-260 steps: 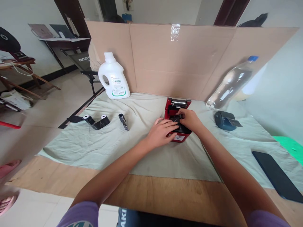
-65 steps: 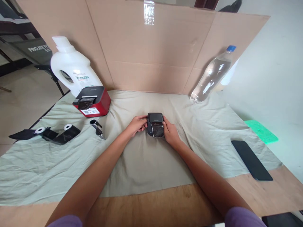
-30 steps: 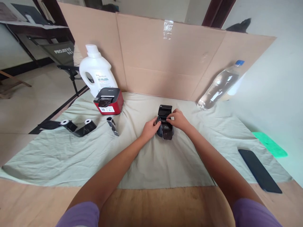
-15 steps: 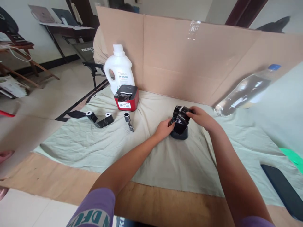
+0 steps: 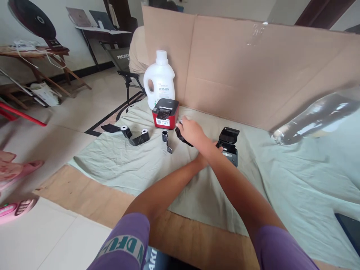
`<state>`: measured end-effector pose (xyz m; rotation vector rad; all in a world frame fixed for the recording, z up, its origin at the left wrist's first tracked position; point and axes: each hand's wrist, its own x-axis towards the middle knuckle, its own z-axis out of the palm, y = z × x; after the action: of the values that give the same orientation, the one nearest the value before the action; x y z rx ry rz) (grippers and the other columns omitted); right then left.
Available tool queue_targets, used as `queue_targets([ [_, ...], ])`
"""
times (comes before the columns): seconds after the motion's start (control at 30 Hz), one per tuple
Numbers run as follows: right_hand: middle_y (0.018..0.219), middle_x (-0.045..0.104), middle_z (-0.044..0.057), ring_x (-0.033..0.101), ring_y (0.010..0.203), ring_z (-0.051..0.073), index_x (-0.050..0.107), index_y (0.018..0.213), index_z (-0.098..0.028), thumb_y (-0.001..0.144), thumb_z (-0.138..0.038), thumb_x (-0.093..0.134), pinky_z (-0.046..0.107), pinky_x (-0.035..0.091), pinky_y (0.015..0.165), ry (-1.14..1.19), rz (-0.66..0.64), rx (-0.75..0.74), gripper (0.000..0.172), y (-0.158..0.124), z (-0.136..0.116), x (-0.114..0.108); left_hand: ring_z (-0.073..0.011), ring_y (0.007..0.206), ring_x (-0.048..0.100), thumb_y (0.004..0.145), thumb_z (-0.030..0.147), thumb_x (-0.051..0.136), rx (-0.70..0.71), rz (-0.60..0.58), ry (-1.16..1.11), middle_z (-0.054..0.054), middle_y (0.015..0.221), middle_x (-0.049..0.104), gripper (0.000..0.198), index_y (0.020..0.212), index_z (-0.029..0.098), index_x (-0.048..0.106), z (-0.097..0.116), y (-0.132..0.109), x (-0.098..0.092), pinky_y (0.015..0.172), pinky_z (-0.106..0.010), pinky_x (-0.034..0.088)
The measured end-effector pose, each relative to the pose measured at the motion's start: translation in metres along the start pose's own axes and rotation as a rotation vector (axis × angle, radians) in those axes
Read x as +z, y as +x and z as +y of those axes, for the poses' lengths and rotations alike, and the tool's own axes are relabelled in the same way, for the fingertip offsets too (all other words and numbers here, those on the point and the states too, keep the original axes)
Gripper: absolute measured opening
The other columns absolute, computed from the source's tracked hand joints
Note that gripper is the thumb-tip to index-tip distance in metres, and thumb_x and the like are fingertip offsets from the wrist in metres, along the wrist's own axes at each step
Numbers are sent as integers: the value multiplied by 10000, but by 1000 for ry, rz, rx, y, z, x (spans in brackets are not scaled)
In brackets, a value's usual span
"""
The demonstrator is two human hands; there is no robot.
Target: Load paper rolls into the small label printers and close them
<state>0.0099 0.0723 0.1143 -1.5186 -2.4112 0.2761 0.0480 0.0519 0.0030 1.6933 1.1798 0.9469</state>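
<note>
My right hand [image 5: 193,132] is closed on a black paper roll [image 5: 182,138] with a loose tail, held just right of the red and black printer [image 5: 165,114]. Crossing over my left arm, my right forearm hides much of my left hand [image 5: 203,160]. The left fingertips grip the side of a small black portable printer [image 5: 231,154], whose lid stands up and whose paper bay is exposed. On the cloth to the left stand a small black paper roll [image 5: 165,135] and two joined black rolls [image 5: 135,138] with white cores.
A white detergent bottle [image 5: 161,84] stands behind the red printer, before a cardboard screen [image 5: 225,67]. A large plastic bottle [image 5: 312,116] leans at right. A dark phone [image 5: 348,228] lies near the right edge. Someone's foot in a pink sandal [image 5: 19,208] is at left.
My right hand has pulled the black roll out of the portable printer and carried it left, across my left arm. The left hand stays at the printer. The view has turned left.
</note>
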Motion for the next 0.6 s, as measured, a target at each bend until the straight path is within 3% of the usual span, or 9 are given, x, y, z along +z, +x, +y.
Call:
queue_targets([
  [0.1,1107,700,190,665,984,311,540,1239,-148,1026,-361,370,385,470,780,-57,-106,15,347,17,-11,33,-204,758,628,937,429,524,-64,11,95,-68,863,689,378,1194,185,658,3,2,0,719,-304,466],
  [0.2,1132,691,191,662,1014,320,552,1267,-150,1020,-346,382,402,481,785,-82,-182,47,357,24,-12,52,-198,702,609,928,452,510,-80,18,155,-50,807,675,379,1169,208,674,4,4,-1,640,-288,420],
  [0.3,1161,660,184,646,1016,315,595,1266,-180,1020,-428,374,415,482,805,-108,-178,44,413,23,-10,51,-199,704,612,932,455,492,-72,9,152,-50,831,688,384,1176,219,670,5,4,-2,626,-283,407],
  [0.43,1185,597,173,577,1069,311,678,1193,-205,1028,-458,327,443,448,888,-128,7,-64,464,17,-15,38,-209,703,620,933,464,489,-78,4,164,-59,839,697,405,1196,214,667,6,4,-2,641,-292,422],
  [0.6,1185,564,178,430,1185,349,759,980,-155,911,-527,579,465,390,976,-154,33,-161,419,19,-33,43,-214,753,638,931,484,484,-77,10,150,-66,868,709,438,1233,222,664,5,2,-3,657,-283,430],
])
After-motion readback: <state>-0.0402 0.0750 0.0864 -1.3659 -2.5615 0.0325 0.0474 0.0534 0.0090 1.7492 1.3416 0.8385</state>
